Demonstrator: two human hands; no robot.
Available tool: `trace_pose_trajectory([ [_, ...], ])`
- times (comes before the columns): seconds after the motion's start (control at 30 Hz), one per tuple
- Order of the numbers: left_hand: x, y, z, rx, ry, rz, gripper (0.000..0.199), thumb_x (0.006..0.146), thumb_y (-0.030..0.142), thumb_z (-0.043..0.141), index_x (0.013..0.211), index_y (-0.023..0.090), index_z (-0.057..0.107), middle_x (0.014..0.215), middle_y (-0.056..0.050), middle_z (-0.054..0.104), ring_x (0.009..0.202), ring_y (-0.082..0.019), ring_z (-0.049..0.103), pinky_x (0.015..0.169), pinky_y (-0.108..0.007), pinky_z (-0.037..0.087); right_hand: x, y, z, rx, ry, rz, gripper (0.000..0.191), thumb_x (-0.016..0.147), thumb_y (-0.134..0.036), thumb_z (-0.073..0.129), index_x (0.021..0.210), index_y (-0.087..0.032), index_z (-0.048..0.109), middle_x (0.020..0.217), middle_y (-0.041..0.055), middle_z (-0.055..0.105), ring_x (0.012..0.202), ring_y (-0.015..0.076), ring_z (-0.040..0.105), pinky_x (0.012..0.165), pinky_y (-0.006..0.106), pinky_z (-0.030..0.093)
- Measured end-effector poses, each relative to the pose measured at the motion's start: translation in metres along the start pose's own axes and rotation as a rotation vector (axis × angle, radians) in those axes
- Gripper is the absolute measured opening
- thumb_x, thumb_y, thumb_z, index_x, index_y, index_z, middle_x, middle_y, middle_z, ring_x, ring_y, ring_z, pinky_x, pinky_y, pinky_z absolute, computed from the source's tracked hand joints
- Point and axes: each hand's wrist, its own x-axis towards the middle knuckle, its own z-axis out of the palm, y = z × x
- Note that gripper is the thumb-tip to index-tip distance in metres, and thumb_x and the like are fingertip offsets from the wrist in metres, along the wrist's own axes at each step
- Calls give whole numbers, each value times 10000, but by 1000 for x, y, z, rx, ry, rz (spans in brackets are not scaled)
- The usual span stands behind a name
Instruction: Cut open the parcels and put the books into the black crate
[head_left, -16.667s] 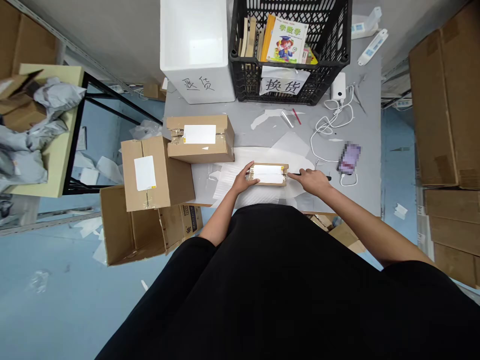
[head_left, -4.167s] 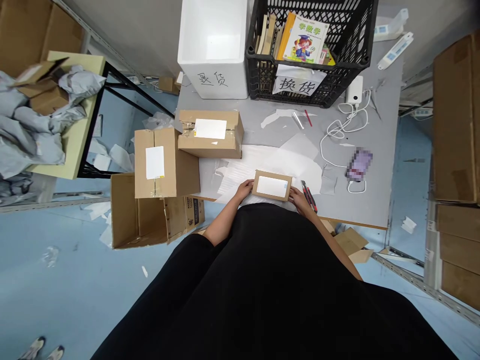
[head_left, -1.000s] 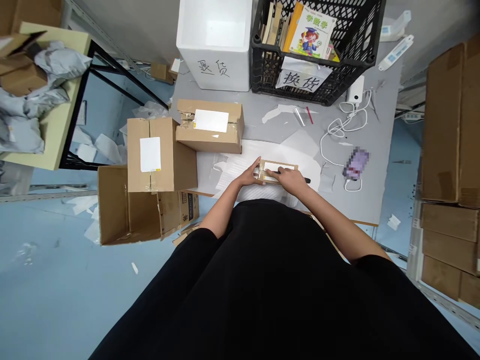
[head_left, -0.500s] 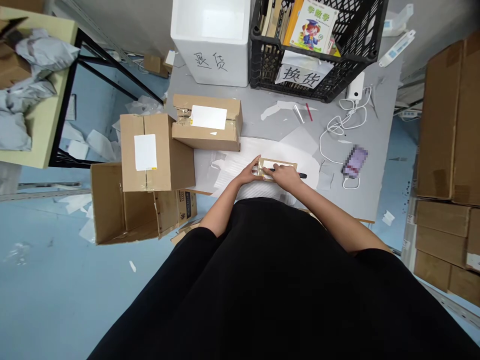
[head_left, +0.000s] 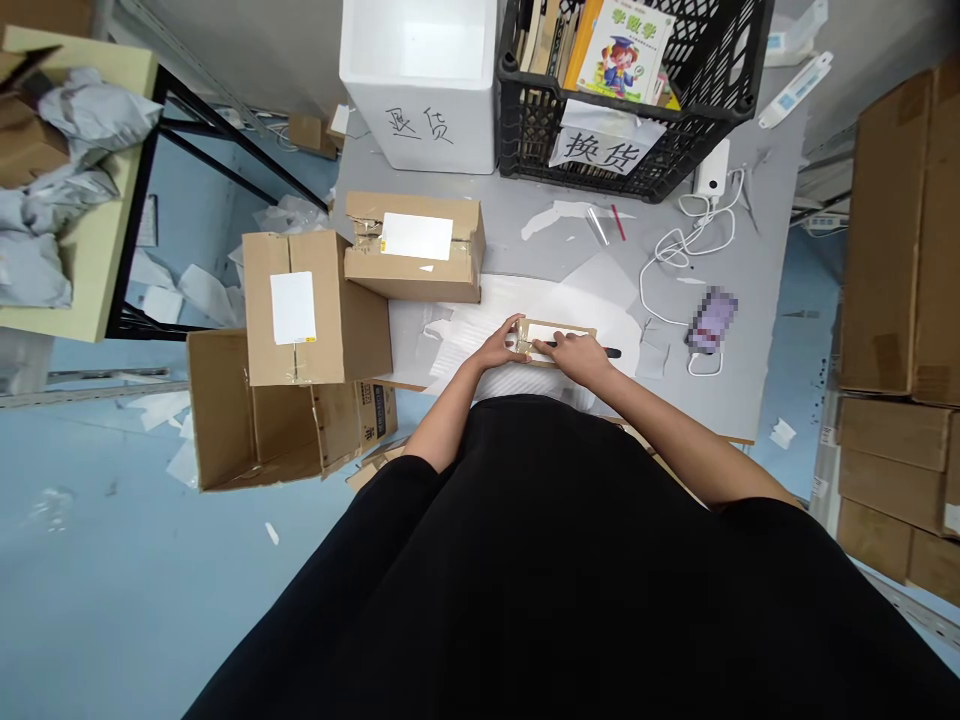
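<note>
Nearest, the person's black top (head_left: 540, 520) leans up to the table edge. Just past it, small box (head_left: 537, 336) lies flat on white packing sheets (head_left: 517, 295) on the grey table (head_left: 697, 400), label side up. Left hand (head_left: 498, 345) straddles its left end, thumb on near edge, fingers on far edge, pinching it, presumably so it can't slide. Right hand (head_left: 583, 360) is closed round a slim dark tool (head_left: 613, 352), likely a cutter; index finger reaches forward over the label, probably for control. Blade not visible; can't tell if it touches the cardboard. Phone (head_left: 712, 318) sits right, tethered by a white cable (head_left: 679, 250). Left side: two larger labelled cartons, front carton (head_left: 293, 308) and rear carton (head_left: 417, 236), apparently parked there for working room. Furthest, white bin (head_left: 465, 120) and black crate (head_left: 525, 130) holding books (head_left: 622, 55), both with handwritten lettering facing the person, presumably for easy reading.
</note>
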Motion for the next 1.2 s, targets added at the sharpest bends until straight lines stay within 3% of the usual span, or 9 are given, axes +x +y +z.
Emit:
trace_pose_trajectory([
  [0.23, 2, 4, -2, 38, -12, -37, 1093, 521, 260, 882, 1488, 257, 374, 1464, -156, 461, 1402, -319, 382, 1129, -458, 360, -38, 37, 18, -80, -20, 59, 611, 968, -85, 298, 1527, -318, 377, 1276, 189, 590, 1012, 281, 632, 724, 336, 414],
  [0.47, 4, 1, -2, 50, -21, -31, 1060, 527, 254, 875, 1465, 285, 385, 1491, -137, 435, 1402, -314, 393, 1124, -456, 374, -72, 66, 37, -84, -3, 123, 641, 956, -85, 332, 1539, -345, 385, 1170, 169, 628, 942, 265, 632, 699, 328, 411],
  [0.9, 3, 5, 0, 86, -10, -56, 1090, 550, 261, 856, 1507, 267, 335, 1484, -165, 436, 1375, -337, 433, 1105, -509, 403, -91, 82, 62, 26, 45, 217, 700, 924, -56, 364, 1535, -397, 393, 1109, 143, 647, 863, 244, 640, 676, 320, 427],
  [1.07, -1, 5, 3, 242, 28, 17, 1118, 611, 299, 827, 1567, 250, 248, 1544, -178, 366, 1417, -348, 386, 1123, -531, 387, -99, 89, 81, 238, 129, 303, 655, 919, -101, 429, 1491, -419, 468, 1107, 105, 684, 858, 242, 661, 689, 324, 468],
  [1.2, -6, 16, 20, 634, 146, 154, 1080, 659, 311, 807, 1585, 250, 255, 1639, -154, 200, 1526, -377, 166, 1217, -547, 244, -99, 90, 106, 723, 290, 391, 534, 953, -241, 473, 1478, -332, 515, 936, 55, 732, 790, 209, 659, 702, 323, 528],
])
